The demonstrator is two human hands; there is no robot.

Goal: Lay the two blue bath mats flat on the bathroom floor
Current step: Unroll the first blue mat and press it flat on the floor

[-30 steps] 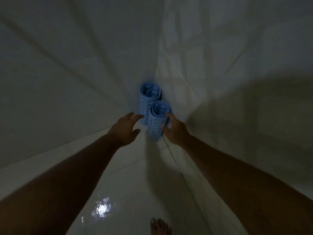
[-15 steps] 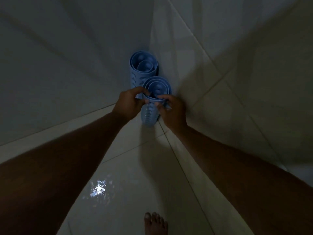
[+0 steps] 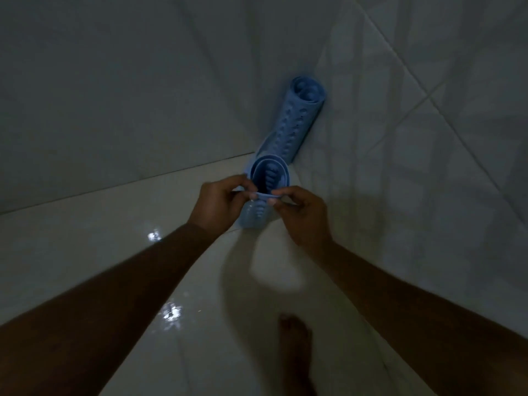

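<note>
lifted since earlier, near rolled mat (image 3: 261, 195) sits pinched between left grip (image 3: 220, 202) and right grip (image 3: 304, 215).

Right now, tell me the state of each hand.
Left hand: closed, pinching the rim of the near rolled mat.
Right hand: closed, pinching the same rim.

We see a glossy pale tiled floor (image 3: 120, 252) carrying one rolled blue bath mat (image 3: 297, 121) upright in the wall corner and a bare foot (image 3: 295, 344) nearer us.
</note>
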